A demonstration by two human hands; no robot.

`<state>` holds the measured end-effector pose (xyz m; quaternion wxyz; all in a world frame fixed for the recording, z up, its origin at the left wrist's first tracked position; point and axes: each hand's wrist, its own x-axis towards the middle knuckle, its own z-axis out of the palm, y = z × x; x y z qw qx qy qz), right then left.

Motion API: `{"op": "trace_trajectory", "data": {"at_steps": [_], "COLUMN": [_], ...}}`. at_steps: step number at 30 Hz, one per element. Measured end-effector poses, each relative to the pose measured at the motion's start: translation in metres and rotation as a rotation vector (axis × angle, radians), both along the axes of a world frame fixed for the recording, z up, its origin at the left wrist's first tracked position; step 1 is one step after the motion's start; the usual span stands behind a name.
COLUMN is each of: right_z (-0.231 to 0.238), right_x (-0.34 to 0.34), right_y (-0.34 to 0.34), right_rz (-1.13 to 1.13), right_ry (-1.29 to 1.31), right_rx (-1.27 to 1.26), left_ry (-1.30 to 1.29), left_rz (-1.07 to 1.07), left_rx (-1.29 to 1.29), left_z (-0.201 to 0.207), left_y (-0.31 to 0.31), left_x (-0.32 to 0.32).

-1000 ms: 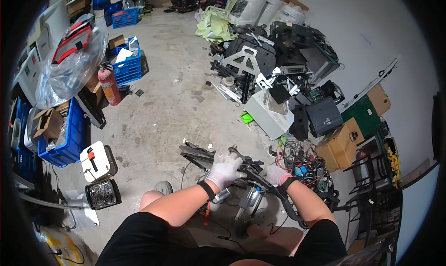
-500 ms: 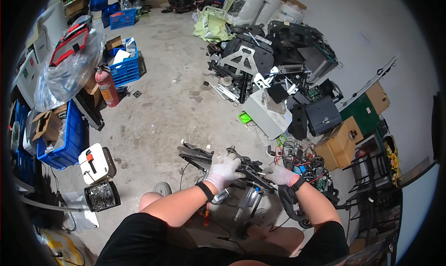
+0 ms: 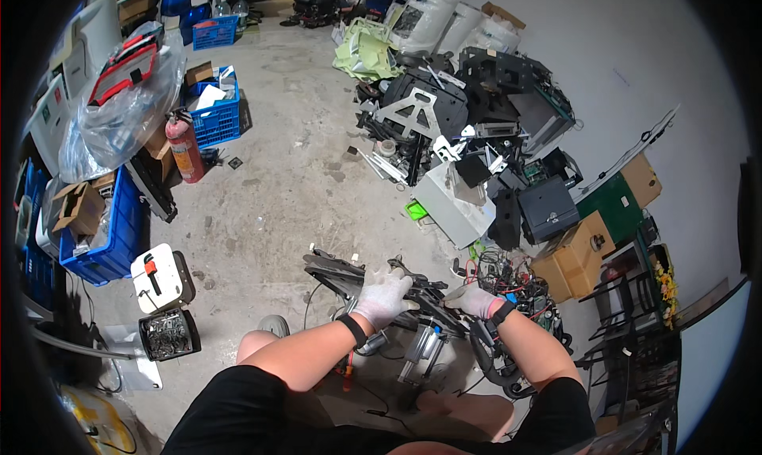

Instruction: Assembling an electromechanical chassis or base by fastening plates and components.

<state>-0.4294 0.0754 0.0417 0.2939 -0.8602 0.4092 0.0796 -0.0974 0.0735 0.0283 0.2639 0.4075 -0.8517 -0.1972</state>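
A black metal frame assembly [image 3: 337, 274] with bars and joints lies across in front of my knees. Silver cylinders [image 3: 421, 345] hang from its near side, one with a blue fitting. My left hand [image 3: 384, 296], in a whitish work glove, rests over the middle of the frame with its fingers curled around a bar. At the frame's right end my right hand [image 3: 474, 302], gloved likewise, has its fingertips pinched together; whatever they grip is too small to make out. A black curved part [image 3: 486, 352] sits below my right wrist. An orange-handled tool [image 3: 348, 375] lies beneath the frame.
A tangle of wires and circuit boards [image 3: 516, 284] lies to the right, beside a cardboard box [image 3: 573, 256]. Beyond it rises a heap of scrap parts [image 3: 429, 109]. On the left are a black tray of screws [image 3: 193, 352], a white case [image 3: 143, 300], blue crates [image 3: 119, 264] and a fire extinguisher [image 3: 184, 149].
My right hand has shifted slightly left along the frame's end. My left hand keeps its hold on the frame. The whole view has moved a little.
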Motion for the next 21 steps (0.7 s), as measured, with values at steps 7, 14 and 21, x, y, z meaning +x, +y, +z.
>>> {"op": "trace_trajectory", "data": {"at_steps": [7,14,21], "right_z": [-0.004,0.03,0.002], "right_x": [0.001,0.017,0.007], "right_y": [-0.002,0.003,0.001], "right_rz": [-0.263,-0.69,-0.827], "right_ry": [-0.122,-0.155,-0.156], "right_rx": [0.455,0.834,0.743], "left_ry": [-0.001,-0.009,0.01], "left_rz": [-0.006,-0.017,-0.004], "left_rx": [0.004,-0.002,-0.022], "left_z": [0.0,0.001,0.0], "left_y": [-0.001,-0.001,0.0], "left_x": [-0.003,-0.005,-0.005]}}
